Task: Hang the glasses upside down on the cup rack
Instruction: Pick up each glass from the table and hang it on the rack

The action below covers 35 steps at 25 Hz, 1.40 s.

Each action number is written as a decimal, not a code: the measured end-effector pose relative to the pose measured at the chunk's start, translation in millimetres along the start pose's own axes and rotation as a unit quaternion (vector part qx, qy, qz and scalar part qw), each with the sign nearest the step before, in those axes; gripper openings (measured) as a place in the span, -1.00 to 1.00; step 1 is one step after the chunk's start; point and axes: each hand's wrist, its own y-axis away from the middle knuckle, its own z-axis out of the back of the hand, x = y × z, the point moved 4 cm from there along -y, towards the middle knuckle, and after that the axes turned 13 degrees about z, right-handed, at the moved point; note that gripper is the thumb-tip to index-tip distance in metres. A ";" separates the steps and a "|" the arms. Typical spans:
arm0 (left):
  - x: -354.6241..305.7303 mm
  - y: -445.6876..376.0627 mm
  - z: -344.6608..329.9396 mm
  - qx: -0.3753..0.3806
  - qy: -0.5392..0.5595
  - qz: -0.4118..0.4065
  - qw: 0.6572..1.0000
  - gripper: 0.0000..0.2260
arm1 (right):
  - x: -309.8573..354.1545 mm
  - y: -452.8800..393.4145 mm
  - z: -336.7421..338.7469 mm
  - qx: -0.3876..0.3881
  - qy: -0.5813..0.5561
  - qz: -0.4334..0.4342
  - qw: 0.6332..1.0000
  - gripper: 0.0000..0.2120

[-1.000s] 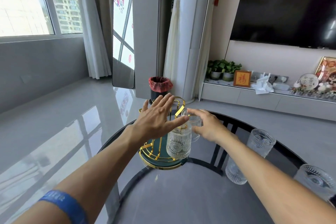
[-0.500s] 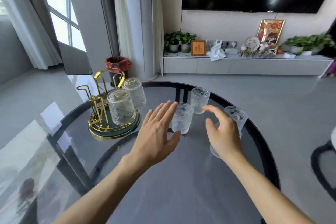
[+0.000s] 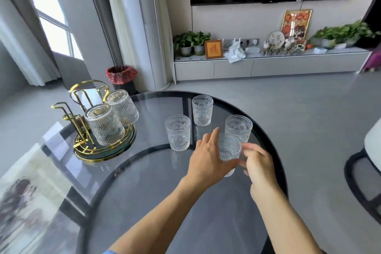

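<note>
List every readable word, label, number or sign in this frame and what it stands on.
"福": red character on the small framed picture on the TV shelf.
Round plaque on that shelf: dark characters, too blurred to read.
Large framed picture: markings at its top, too blurred to read.
Glasses and cup rack: no text.

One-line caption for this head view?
Both hands close around an upright glass; two glasses hang on the gold rack.

On the round glass table (image 3: pixel 144 181), the cup rack (image 3: pixel 103 146) stands at the left with two glasses (image 3: pixel 105 123) hung upside down. Four upright glasses (image 3: pixel 178 132) cluster to its right, nearer the far edge.
</note>
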 end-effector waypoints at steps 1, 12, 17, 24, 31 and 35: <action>1.0 -1.7 0.8 -0.011 0.005 0.009 1.000 -0.17 | -0.7 -0.5 1.9 -0.005 0.000 -0.007 1.000 -0.73; 44.1 35.5 107.4 -0.029 0.302 0.032 0.952 -0.36 | 8.5 43.9 -47.1 0.183 -0.210 -0.102 0.955 -0.70; 78.3 59.3 172.3 -0.005 0.291 -0.017 0.957 -0.34 | 30.9 78.8 -108.2 0.319 -0.338 -0.180 0.867 -0.56; 156.8 12.4 295.2 -0.134 0.205 0.016 0.969 -0.38 | 151.7 46.1 -213.1 0.258 -0.277 -0.023 0.925 -0.66; 212.3 -61.2 308.2 -0.157 -0.129 0.024 0.979 -0.22 | 229.3 -9.2 -347.1 0.215 -0.004 0.236 0.947 -0.62; 225.1 -67.2 307.3 -0.223 -0.153 -0.035 0.962 -0.28 | 219.4 -22.0 -405.4 0.230 0.218 0.331 0.889 -0.47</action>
